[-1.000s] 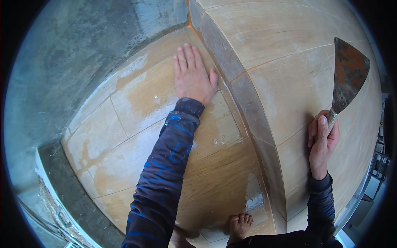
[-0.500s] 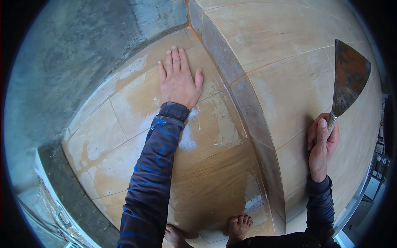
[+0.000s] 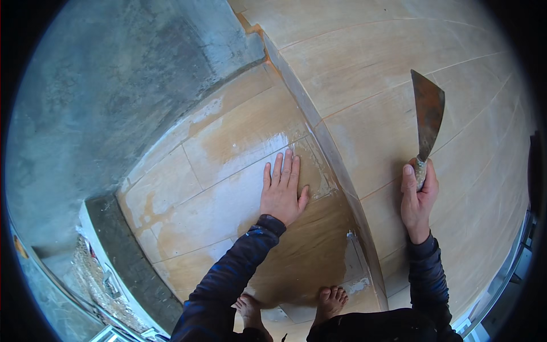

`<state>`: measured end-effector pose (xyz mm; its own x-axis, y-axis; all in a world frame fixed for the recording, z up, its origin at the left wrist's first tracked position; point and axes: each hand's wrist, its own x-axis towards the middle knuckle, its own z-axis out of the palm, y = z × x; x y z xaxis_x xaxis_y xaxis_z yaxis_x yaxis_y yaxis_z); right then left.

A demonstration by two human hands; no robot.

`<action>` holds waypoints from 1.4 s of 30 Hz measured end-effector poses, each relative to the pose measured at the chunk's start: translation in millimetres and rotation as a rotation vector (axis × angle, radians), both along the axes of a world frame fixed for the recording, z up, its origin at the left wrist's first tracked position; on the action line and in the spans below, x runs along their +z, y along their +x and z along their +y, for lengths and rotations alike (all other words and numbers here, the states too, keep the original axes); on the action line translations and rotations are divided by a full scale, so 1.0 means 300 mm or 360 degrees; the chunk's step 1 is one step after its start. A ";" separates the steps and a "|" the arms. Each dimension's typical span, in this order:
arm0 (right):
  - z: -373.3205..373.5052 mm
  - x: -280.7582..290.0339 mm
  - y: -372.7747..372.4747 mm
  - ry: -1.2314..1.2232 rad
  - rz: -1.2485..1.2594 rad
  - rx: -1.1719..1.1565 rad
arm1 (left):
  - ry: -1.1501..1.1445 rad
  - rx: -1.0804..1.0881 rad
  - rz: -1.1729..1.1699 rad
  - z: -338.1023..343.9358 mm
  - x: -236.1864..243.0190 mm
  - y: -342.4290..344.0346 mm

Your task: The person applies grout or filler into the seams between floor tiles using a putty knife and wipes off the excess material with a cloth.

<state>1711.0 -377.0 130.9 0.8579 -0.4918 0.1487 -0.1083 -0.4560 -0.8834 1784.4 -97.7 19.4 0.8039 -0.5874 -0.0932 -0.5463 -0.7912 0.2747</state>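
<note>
My left hand (image 3: 283, 196) lies flat on the wood-patterned floor tiles (image 3: 228, 205), palm down with its fingers stretched out. Around it the tiles are partly wet, with whitish, shiny patches. In my right hand (image 3: 420, 194) is a putty knife (image 3: 428, 114), gripped by its worn, speckled handle. Its wide, rust-stained blade points up and away from me, above the raised tiled step on the right. My right fingers wrap round the handle and are partly hidden.
A grey concrete wall (image 3: 131, 85) rises at the left. The step's vertical face (image 3: 336, 154) runs beside my left hand. My bare feet (image 3: 329, 302) stand on the tiles at the bottom. A dark sill (image 3: 131, 262) edges the lower left, with rubble (image 3: 94, 282) beyond it.
My left hand has slid nearer to me and rightward across the tiles, still flat. My right hand with the putty knife has shifted left. The whole view has moved somewhat.
</note>
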 end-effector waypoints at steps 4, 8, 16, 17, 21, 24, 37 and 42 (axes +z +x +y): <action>0.011 0.029 0.022 -0.0136 0.0087 0.0037 | 0.0116 -0.0037 0.0019 0.019 0.062 0.018; -0.003 0.047 0.027 -0.0179 0.0151 0.0068 | 0.0501 -0.0359 0.0401 0.007 0.233 0.222; -0.028 0.075 0.004 -0.0210 0.0356 0.0177 | 0.0784 -0.1213 0.0717 0.119 0.663 0.497; -0.030 0.062 0.011 -0.0267 0.0296 0.0203 | 0.0712 -0.1188 0.0648 0.151 0.650 0.529; -0.040 0.042 0.019 -0.0356 0.0247 0.0299 | 0.0163 -0.1123 0.0145 0.146 0.312 0.630; -0.052 0.037 0.016 -0.0437 0.0228 0.0393 | -0.0073 -0.0816 0.0124 0.078 0.058 0.634; 0.331 0.100 0.016 0.0011 0.0508 -0.0257 | -0.0375 -0.0781 0.0353 0.092 0.019 0.683; 0.649 0.041 0.188 0.0675 0.0864 0.0200 | -0.0466 -0.0381 0.1685 0.298 0.110 0.609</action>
<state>1767.2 -182.1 143.1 0.8107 -0.3049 -0.4999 -0.5538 -0.1219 -0.8237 1967.0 -8.1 52.5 0.2652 -0.8273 -0.4952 -0.0570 -0.5261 0.8485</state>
